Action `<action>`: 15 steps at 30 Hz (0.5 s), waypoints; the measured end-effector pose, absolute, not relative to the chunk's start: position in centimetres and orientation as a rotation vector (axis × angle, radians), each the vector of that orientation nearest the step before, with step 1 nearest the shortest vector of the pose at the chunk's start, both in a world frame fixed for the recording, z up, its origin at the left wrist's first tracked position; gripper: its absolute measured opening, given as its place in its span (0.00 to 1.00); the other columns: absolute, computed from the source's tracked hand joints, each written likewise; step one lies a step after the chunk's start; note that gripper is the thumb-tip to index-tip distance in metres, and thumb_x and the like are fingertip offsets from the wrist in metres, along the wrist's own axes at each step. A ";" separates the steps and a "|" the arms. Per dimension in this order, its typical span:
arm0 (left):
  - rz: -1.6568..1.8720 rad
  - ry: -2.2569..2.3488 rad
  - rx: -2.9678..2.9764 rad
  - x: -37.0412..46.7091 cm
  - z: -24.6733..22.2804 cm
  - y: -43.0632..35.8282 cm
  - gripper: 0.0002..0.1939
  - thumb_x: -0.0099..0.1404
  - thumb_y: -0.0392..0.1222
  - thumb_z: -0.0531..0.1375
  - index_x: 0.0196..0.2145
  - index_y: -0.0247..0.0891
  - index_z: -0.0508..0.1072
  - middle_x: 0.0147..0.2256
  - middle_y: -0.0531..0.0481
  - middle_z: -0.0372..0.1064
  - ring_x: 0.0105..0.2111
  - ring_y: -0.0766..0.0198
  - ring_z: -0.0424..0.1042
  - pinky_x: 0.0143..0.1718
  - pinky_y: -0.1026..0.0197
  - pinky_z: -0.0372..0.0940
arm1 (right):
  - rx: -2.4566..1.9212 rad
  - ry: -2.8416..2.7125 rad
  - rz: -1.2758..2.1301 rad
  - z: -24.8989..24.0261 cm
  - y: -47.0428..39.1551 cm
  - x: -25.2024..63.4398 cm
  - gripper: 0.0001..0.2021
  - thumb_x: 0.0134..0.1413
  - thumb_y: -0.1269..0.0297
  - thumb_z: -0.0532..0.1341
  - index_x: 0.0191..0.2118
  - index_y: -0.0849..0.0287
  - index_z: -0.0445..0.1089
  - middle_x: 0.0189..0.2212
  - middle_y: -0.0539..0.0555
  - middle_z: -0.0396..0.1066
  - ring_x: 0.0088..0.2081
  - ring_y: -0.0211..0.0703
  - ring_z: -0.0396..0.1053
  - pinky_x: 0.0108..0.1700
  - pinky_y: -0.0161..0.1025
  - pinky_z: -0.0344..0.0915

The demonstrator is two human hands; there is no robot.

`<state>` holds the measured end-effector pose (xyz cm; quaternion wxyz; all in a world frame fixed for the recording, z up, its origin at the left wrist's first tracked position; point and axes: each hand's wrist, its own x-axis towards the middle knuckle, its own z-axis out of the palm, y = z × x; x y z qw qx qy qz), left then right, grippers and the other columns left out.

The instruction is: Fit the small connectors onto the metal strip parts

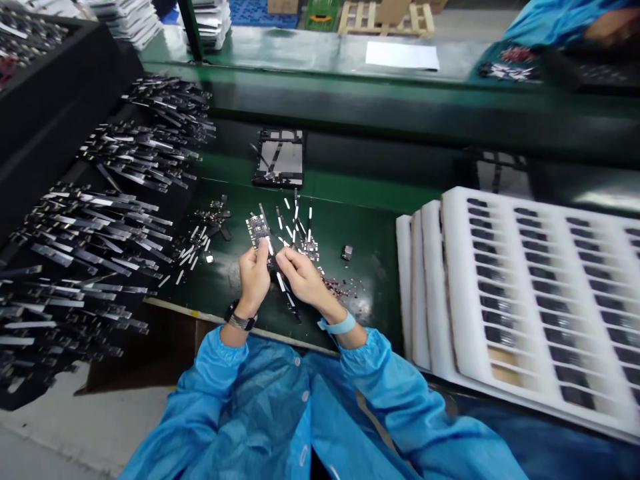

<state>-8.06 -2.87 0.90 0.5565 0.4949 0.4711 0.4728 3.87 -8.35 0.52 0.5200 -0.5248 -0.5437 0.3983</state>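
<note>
Left hand (254, 277): one, holding a circuit board (257, 228) between thumb and fingers; dark watch (241, 319) at the wrist.
Circuit board: one, gold-edged, upper part projecting beyond the left fingertips, lower end between the two hands, over the green worktop (373, 310).
Right hand (303, 277): one, thumb and forefinger drawn narrow at the board's lower end; cannot tell whether anything is pinched there. Light-blue band (338, 324) at the wrist.
Boards with strips (310, 249): several, just beyond the right hand.
Reddish small parts (337, 287): a scatter, just right of the right hand.
Dark block (347, 253): one, farther right of the same hand.
White-striped pieces (193, 252): a loose group, left of the left hand.
Flat device case (280, 157): one, well beyond both hands.
Black rack (107, 63): left of the left hand, bearing bundled strips (105, 213) in rows.
White foam trays (455, 280): several, leaning together, well right of the right hand; dark pieces in the front one's slots.
</note>
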 end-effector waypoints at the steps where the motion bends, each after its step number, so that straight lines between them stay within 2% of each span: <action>1: 1.105 1.103 1.133 -8.0 0.6 -2.7 0.35 0.64 0.73 0.65 0.22 0.39 0.62 0.21 0.58 0.54 0.25 0.69 0.52 0.25 0.64 0.50 | -1.255 -1.304 0.951 0.5 -8.3 3.8 0.27 0.75 0.37 0.51 0.30 0.53 0.59 0.24 0.46 0.59 0.27 0.40 0.56 0.33 0.40 0.55; 4: 1.076 1.052 1.020 -7.7 -0.1 -2.4 0.36 0.61 0.74 0.67 0.23 0.39 0.61 0.21 0.59 0.52 0.23 0.71 0.49 0.23 0.64 0.48 | -1.248 -1.283 0.925 0.5 -8.3 3.4 0.26 0.76 0.39 0.51 0.31 0.53 0.59 0.24 0.46 0.58 0.27 0.40 0.56 0.33 0.41 0.55; 8: 1.066 0.991 0.924 -7.4 -0.4 -2.2 0.35 0.58 0.72 0.70 0.23 0.38 0.62 0.22 0.59 0.53 0.24 0.71 0.51 0.24 0.65 0.49 | -1.244 -1.228 0.915 0.1 -8.1 2.9 0.25 0.76 0.40 0.52 0.31 0.53 0.58 0.24 0.45 0.57 0.27 0.40 0.55 0.33 0.41 0.54; 15: 1.039 1.019 0.860 -7.4 0.2 -2.6 0.36 0.59 0.72 0.70 0.21 0.39 0.61 0.21 0.59 0.53 0.23 0.71 0.54 0.24 0.66 0.52 | -1.219 -1.184 0.990 -0.3 -8.2 2.7 0.26 0.74 0.36 0.53 0.32 0.53 0.59 0.24 0.45 0.57 0.26 0.39 0.54 0.32 0.40 0.54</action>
